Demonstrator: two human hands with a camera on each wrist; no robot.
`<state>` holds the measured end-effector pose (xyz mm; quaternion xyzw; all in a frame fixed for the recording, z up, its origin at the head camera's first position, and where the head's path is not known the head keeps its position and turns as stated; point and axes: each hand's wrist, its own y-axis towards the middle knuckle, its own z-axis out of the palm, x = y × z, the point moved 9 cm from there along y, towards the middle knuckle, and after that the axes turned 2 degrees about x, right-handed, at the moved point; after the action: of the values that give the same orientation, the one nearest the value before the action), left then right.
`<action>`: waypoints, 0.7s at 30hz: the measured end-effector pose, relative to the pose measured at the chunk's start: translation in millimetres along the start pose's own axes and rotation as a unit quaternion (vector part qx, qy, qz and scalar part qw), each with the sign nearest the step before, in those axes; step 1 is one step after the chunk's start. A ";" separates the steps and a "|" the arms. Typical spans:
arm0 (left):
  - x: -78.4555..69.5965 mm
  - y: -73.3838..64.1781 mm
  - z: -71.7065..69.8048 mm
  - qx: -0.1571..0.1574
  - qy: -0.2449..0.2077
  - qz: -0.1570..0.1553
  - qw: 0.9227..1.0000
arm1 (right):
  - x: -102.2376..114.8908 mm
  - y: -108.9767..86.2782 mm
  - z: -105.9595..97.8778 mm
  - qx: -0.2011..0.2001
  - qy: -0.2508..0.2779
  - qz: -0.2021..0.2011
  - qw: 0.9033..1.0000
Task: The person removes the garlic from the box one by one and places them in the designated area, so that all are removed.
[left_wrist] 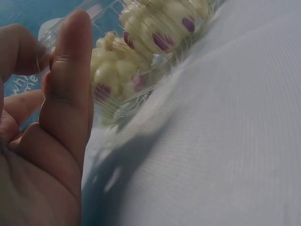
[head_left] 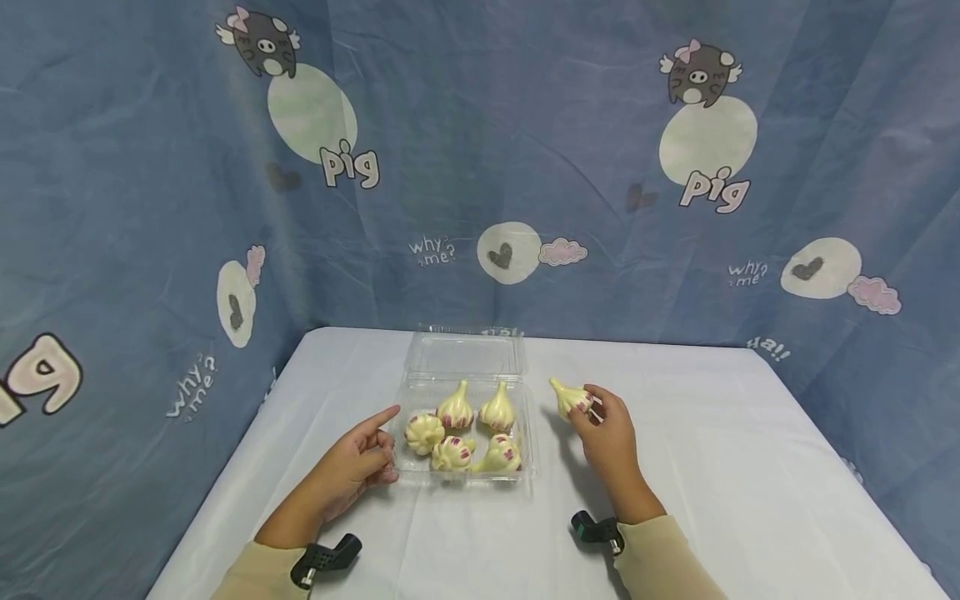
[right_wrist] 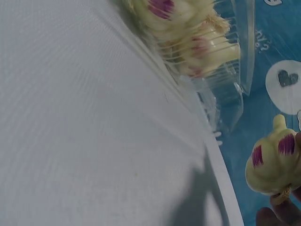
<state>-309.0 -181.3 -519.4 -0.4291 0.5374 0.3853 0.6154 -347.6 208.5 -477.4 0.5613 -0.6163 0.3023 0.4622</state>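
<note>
The right hand [head_left: 609, 435] has its fingers clamped on a garlic bulb [head_left: 570, 401], near the clear box [head_left: 480, 477], toward three o'clock. Five more bulbs [head_left: 450, 454] sit inside on the counter [head_left: 712, 467]. The left hand [head_left: 354, 465] is at the box's nine o'clock edge; whether its fingers pinch, I cannot tell.

A clear plastic hinged box [head_left: 528, 442] stands on the white cloth-covered table [head_left: 735, 450], its lid [head_left: 465, 356] open behind it. Inside sit five cream, purple-marked garlic bulbs [head_left: 452, 454]: two behind, one at left, two in front. The person's bare left hand [head_left: 357, 458] is at the box's left side; right of the box, the bare right hand [head_left: 609, 435] holds a sixth bulb [head_left: 570, 398] above the table.
</note>
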 end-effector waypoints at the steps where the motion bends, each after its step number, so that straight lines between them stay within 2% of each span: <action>1: -0.1 -0.2 -0.2 -0.002 0.000 -0.001 1.000 | -0.5 0.1 -0.8 0.000 0.000 -0.001 1.000; 21: 1.7 0.0 -1.6 -0.008 0.010 -0.009 1.000 | -14.9 2.9 -26.6 -0.026 -0.027 0.001 0.999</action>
<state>-309.3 -182.8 -521.3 -0.4424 0.5364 0.3802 0.6099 -345.1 239.0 -480.2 0.5567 -0.6366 0.2717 0.4594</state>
